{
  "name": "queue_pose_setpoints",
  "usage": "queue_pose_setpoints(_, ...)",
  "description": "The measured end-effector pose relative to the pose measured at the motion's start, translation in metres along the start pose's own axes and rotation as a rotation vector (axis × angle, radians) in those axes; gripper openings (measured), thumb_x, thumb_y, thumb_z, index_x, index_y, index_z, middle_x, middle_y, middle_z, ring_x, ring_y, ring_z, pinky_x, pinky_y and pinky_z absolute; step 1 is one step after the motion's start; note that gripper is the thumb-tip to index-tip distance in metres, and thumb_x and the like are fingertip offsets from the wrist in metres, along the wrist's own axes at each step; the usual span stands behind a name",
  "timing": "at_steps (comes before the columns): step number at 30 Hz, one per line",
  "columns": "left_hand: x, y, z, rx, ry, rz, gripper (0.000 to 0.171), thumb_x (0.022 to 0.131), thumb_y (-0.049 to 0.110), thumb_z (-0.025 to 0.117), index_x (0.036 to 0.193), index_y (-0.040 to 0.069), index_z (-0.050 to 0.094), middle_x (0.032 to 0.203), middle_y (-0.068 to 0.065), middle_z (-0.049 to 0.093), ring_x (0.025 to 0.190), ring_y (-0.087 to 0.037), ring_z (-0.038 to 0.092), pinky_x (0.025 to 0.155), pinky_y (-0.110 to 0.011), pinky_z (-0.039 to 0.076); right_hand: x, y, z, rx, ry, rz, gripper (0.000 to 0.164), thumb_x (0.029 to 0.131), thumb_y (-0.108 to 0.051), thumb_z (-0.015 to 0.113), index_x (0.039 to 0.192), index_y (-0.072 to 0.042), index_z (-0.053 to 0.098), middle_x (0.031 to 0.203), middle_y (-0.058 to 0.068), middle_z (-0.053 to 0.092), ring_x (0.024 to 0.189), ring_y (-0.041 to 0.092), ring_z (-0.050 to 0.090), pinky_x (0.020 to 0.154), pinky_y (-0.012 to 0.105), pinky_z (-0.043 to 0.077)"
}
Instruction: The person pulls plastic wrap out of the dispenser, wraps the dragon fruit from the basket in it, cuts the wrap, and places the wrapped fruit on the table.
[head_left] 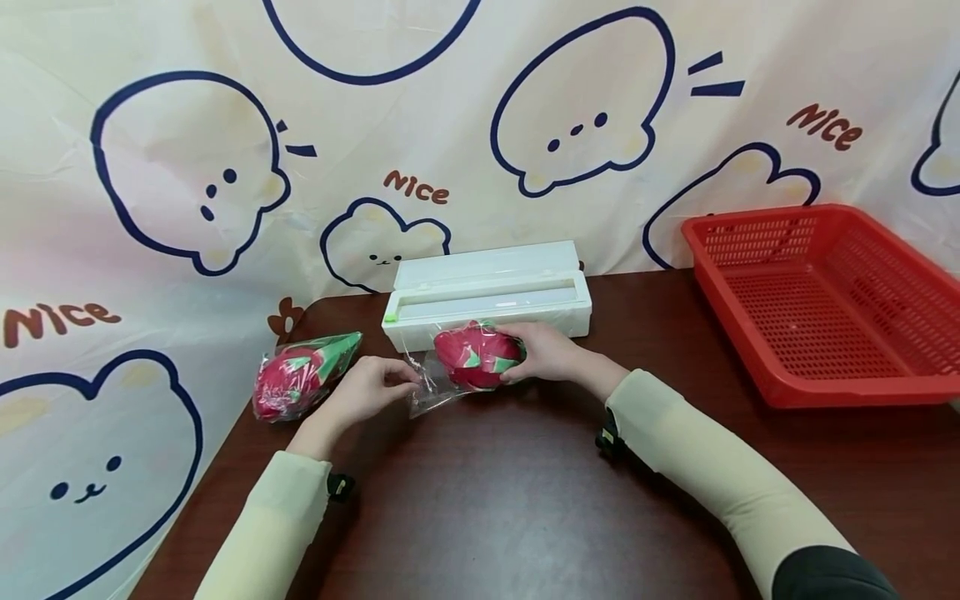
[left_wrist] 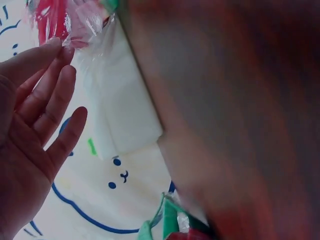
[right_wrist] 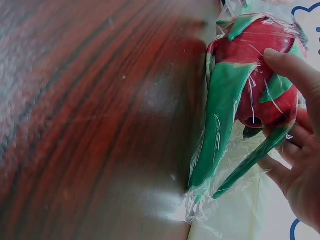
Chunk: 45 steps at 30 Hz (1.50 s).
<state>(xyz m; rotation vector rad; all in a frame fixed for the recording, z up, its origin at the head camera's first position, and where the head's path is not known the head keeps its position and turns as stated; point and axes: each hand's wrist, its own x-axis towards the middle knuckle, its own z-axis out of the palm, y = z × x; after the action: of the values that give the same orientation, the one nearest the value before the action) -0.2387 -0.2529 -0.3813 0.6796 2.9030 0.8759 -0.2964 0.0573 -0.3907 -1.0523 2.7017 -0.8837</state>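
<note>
A red dragon fruit (head_left: 471, 354) with green scales, loosely covered in clear plastic film, is in my right hand (head_left: 551, 353). In the right wrist view the thumb presses on the dragon fruit (right_wrist: 255, 50) and the other fingers lie behind it. My left hand (head_left: 367, 390) pinches the loose end of the clear film (head_left: 435, 392) between thumb and index finger; its other fingers are spread in the left wrist view. Behind the fruit stands a white cling film dispenser (head_left: 487, 315) with its lid raised. Left of my left hand lies a second wrapped dragon fruit (head_left: 292, 379).
A red plastic basket (head_left: 810, 387) with perforated walls stands at the right of the brown wooden table (head_left: 510, 500). A cartoon-printed cloth (head_left: 420, 125) hangs behind the table and along its left side.
</note>
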Motion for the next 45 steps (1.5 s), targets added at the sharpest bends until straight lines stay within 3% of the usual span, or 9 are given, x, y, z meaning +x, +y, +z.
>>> queue_pose_setpoints(6, 0.005, 0.005, -0.011, 0.025, 0.075, 0.045, 0.006, 0.088, 0.012, 0.073, 0.094, 0.01, 0.075, 0.087, 0.003, 0.07, 0.079, -0.014, 0.063, 0.076, -0.038, 0.054, 0.001, 0.001, 0.0, -0.004, -0.011, 0.002, 0.081, 0.078, -0.03, 0.084, 0.144, -0.005, 0.045, 0.138, 0.012, 0.053, 0.121, 0.025, 0.05, 0.101, 0.041, 0.042)
queue_pose_setpoints(11, 0.021, 0.011, -0.012, 0.061, 0.157, 0.148, 0.01, 0.086, 0.008, 0.075, 0.095, 0.012, 0.076, 0.089, 0.001, 0.071, 0.078, -0.015, 0.062, 0.074, -0.038, 0.055, 0.001, 0.001, 0.001, 0.001, -0.008, -0.003, 0.08, 0.077, -0.029, 0.084, 0.144, -0.005, 0.046, 0.138, 0.012, 0.053, 0.121, 0.025, 0.05, 0.101, 0.042, 0.042)
queue_pose_setpoints(19, 0.042, 0.016, -0.007, 0.033, 0.172, 0.185, 0.011, 0.085, 0.003, 0.074, 0.094, 0.008, 0.077, 0.087, -0.002, 0.069, 0.078, -0.015, 0.063, 0.075, -0.037, 0.056, 0.001, 0.003, 0.005, -0.022, 0.017, -0.053, 0.079, 0.077, -0.028, 0.084, 0.142, -0.002, 0.047, 0.139, 0.013, 0.053, 0.124, 0.026, 0.05, 0.102, 0.041, 0.041)
queue_pose_setpoints(27, 0.046, 0.007, 0.008, -0.183, 0.277, 0.062, 0.016, 0.086, 0.006, 0.073, 0.102, 0.006, 0.073, 0.097, -0.007, 0.069, 0.088, -0.02, 0.066, 0.08, -0.039, 0.055, 0.001, 0.004, 0.007, -0.018, 0.011, -0.046, 0.079, 0.077, -0.028, 0.084, 0.143, -0.004, 0.047, 0.139, 0.011, 0.053, 0.123, 0.024, 0.05, 0.101, 0.04, 0.041)
queue_pose_setpoints(32, 0.044, 0.007, 0.014, -0.274, 0.208, -0.07, 0.024, 0.094, 0.013, 0.066, 0.117, 0.008, 0.07, 0.114, -0.01, 0.068, 0.103, -0.025, 0.064, 0.087, -0.041, 0.052, 0.003, 0.005, 0.005, -0.011, -0.015, -0.05, 0.079, 0.077, -0.029, 0.084, 0.143, -0.004, 0.047, 0.138, 0.012, 0.054, 0.121, 0.025, 0.051, 0.1, 0.04, 0.043)
queue_pose_setpoints(36, 0.046, 0.01, 0.015, -0.297, 0.177, -0.146, 0.023, 0.096, 0.019, 0.064, 0.115, 0.009, 0.072, 0.112, -0.009, 0.069, 0.101, -0.024, 0.062, 0.087, -0.04, 0.052, 0.004, 0.005, -0.001, 0.009, -0.041, -0.035, 0.079, 0.076, -0.027, 0.085, 0.142, -0.004, 0.048, 0.135, 0.012, 0.056, 0.116, 0.023, 0.053, 0.096, 0.038, 0.046)
queue_pose_setpoints(41, 0.05, 0.013, 0.017, -0.309, 0.215, -0.206, 0.023, 0.095, 0.021, 0.065, 0.11, 0.006, 0.074, 0.103, -0.009, 0.071, 0.09, -0.022, 0.06, 0.078, -0.034, 0.053, 0.008, 0.006, -0.008, 0.028, -0.078, -0.017, 0.077, 0.076, -0.027, 0.084, 0.142, -0.007, 0.049, 0.131, 0.008, 0.059, 0.11, 0.021, 0.054, 0.092, 0.035, 0.048)
queue_pose_setpoints(45, 0.053, 0.013, 0.018, -0.319, 0.238, -0.245, 0.025, 0.095, 0.023, 0.065, 0.11, 0.005, 0.073, 0.103, -0.011, 0.071, 0.09, -0.023, 0.059, 0.078, -0.032, 0.052, 0.01, 0.007, -0.012, 0.056, -0.096, 0.003, 0.075, 0.077, -0.027, 0.083, 0.142, -0.009, 0.05, 0.129, 0.006, 0.059, 0.109, 0.02, 0.054, 0.092, 0.035, 0.048)
